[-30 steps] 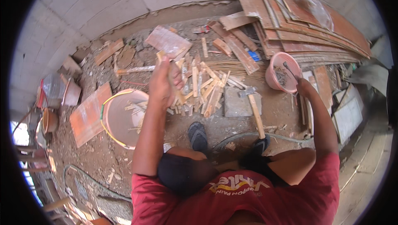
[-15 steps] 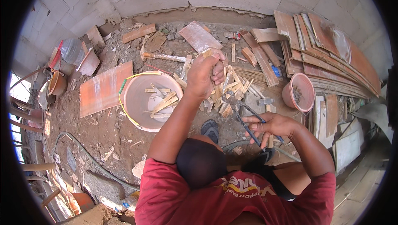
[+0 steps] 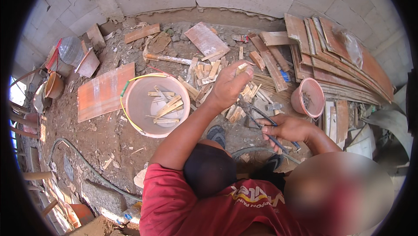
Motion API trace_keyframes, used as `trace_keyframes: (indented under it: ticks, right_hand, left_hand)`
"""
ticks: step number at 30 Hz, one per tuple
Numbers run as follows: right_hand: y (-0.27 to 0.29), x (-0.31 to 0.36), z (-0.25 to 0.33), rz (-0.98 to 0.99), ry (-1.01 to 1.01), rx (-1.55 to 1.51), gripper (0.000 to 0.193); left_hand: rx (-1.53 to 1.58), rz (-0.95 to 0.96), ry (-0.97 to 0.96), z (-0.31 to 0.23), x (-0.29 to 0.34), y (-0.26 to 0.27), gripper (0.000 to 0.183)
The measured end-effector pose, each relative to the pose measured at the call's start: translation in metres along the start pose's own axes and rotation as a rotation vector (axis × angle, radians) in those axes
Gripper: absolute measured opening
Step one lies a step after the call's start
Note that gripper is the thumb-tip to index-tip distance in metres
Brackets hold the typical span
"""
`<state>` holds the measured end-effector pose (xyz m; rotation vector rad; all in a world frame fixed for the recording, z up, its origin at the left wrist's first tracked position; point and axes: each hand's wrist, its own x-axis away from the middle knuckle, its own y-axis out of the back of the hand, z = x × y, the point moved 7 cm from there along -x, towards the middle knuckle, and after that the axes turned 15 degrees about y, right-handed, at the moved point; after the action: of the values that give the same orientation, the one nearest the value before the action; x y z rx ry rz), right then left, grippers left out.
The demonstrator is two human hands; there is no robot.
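Note:
My left hand (image 3: 230, 86) is closed around a short wooden strip (image 3: 242, 67), whose pale end shows above the fist. My right hand (image 3: 285, 129) grips the dark handles of long-handled pincers (image 3: 246, 104). Their jaws are close to the underside of my left fist, which partly hides them, so whether they touch the strip cannot be seen. Behind and below my left hand, a heap of cut wooden pieces (image 3: 204, 73) lies on the dirt. Left of it stands a pale round bucket (image 3: 189, 105) holding several wooden strips (image 3: 169, 109).
A smaller pink bucket (image 3: 322, 101) with small bits inside is at right, before stacked boards (image 3: 344, 73). A hammer (image 3: 273, 106) lies near the pincers. Left are a flat reddish board (image 3: 104, 92) and a hose (image 3: 89, 164). A block wall (image 3: 235, 1) closes the far side.
My left hand has moved right and nearer to me, toward the pincers, still holding the wooden strip. The pincers' handle ends are closer together. A blurred patch now covers the lower right.

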<state>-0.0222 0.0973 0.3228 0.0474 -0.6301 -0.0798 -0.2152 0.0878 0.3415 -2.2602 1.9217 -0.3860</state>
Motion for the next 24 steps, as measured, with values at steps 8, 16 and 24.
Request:
trace_keyframes:
  ticks: [8,16,24]
  right_hand:
    - [0.005,-0.002,0.0,-0.164,0.241,0.665,0.033]
    - [0.0,-0.019,-0.007,-0.07,0.04,1.001,0.028]
    - [0.122,0.016,-0.169,-0.21,-0.243,1.003,0.03]
  left_hand:
    - [-0.569,-0.11,-0.169,0.021,-0.005,-0.014,0.041]
    - [-1.059,0.15,0.079,0.053,-0.016,-0.054,0.039]
    - [-0.7,-0.353,0.179,0.03,-0.05,0.014,0.03]
